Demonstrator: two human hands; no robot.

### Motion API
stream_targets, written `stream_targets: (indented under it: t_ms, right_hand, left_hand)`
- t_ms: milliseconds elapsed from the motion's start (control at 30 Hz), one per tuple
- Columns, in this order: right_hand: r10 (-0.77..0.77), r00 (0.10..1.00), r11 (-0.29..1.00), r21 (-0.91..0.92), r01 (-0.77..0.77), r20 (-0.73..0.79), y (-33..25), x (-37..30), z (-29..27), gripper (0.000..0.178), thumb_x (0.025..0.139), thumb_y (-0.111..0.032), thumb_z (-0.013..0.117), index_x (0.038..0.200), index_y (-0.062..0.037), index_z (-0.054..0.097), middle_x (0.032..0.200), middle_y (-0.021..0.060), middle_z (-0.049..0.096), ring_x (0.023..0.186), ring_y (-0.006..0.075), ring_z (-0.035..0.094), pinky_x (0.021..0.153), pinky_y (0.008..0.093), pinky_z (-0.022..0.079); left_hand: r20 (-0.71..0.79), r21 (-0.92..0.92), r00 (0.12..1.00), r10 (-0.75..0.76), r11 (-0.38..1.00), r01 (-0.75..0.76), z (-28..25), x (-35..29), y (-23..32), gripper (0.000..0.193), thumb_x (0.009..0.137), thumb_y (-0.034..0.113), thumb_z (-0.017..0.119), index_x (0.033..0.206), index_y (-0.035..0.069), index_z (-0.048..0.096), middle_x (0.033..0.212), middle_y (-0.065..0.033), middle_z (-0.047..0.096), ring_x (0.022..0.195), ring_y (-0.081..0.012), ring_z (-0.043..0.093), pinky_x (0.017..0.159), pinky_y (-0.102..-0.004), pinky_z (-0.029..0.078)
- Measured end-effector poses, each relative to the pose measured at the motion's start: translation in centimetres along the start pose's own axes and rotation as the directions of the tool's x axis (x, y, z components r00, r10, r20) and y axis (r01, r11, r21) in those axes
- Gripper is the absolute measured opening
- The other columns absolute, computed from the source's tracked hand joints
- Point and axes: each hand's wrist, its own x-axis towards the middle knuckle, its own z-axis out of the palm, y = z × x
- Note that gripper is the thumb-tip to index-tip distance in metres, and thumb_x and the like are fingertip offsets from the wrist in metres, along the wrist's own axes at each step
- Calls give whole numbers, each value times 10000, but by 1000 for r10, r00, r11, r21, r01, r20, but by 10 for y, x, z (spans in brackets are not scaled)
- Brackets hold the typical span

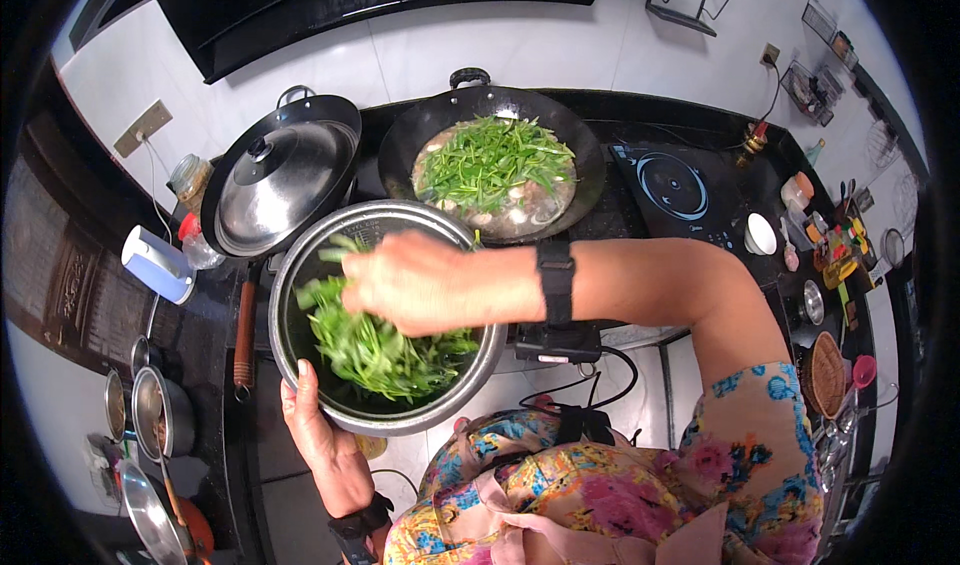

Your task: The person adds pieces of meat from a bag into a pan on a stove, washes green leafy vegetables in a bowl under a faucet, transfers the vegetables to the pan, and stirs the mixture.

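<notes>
My left hand (pixel 322 440) grips the near-left rim of a deep metal pot (pixel 415 423), thumb over the edge, holding it up just in front of the stove. Inside the pot lies a heap of leafy green vegetables (pixel 385 360). My right hand (pixel 415 280) reaches across into the pot, fingers closed around some of the greens and slightly blurred. Just beyond, a black wok (pixel 590 160) sits on the stove with pale, bubbling broth and more cut greens (pixel 490 165) spread over the top.
A second wok (pixel 225 180) with a domed metal lid (pixel 285 185) stands at the left, its wooden handle (pixel 245 335) pointing toward me. An induction cooktop (pixel 670 185) and a white bowl (pixel 760 233) are on the right. A white-and-blue kettle (pixel 160 263) stands far left.
</notes>
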Motion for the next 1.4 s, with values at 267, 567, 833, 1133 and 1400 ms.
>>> stream_targets:
  t_ms: [267,567,833,1133,1400]
  right_hand:
    - [142,845,945,-184,-271,-516,64,7,-98,329,597,-82,665,924,-118,680,883,115,636,823,281,619,761,360,507]
    - [712,702,650,-376,-660,0,170,-63,-77,682,555,-182,797,1189,-196,545,1242,149,469,1059,335,525,886,408,450]
    - [390,885,897,-111,-428,-254,138,-15,-74,167,746,-86,552,842,-56,686,807,135,661,767,287,646,733,359,513]
    - [-27,817,973,203,-110,576,5,38,10,493,742,-122,630,1197,-12,479,1062,189,565,959,331,567,849,377,460]
    - [-215,665,974,112,195,715,-39,54,73,477,726,-229,656,1166,-89,535,1158,139,465,1078,327,442,890,433,433]
  left_hand:
    - [-19,-22,1000,21,1000,-21,-10,-2,0,276,829,159,643,1065,47,556,997,-63,615,860,-163,587,781,-304,473]
    - [-71,-39,997,33,999,-36,-13,-7,1,275,823,151,647,1058,41,557,999,-76,620,871,-173,595,792,-312,482]
    - [-104,19,991,83,997,-81,-14,-13,8,296,822,127,637,1087,35,543,1013,-78,613,882,-172,594,796,-311,482]
    - [-107,-41,992,67,997,-72,-12,-19,4,168,794,77,670,928,53,572,910,-57,634,775,-115,594,746,-256,486]
    - [-110,-59,992,61,996,-68,-12,-26,3,162,771,87,704,842,77,560,789,-3,604,686,-70,548,683,-221,467]
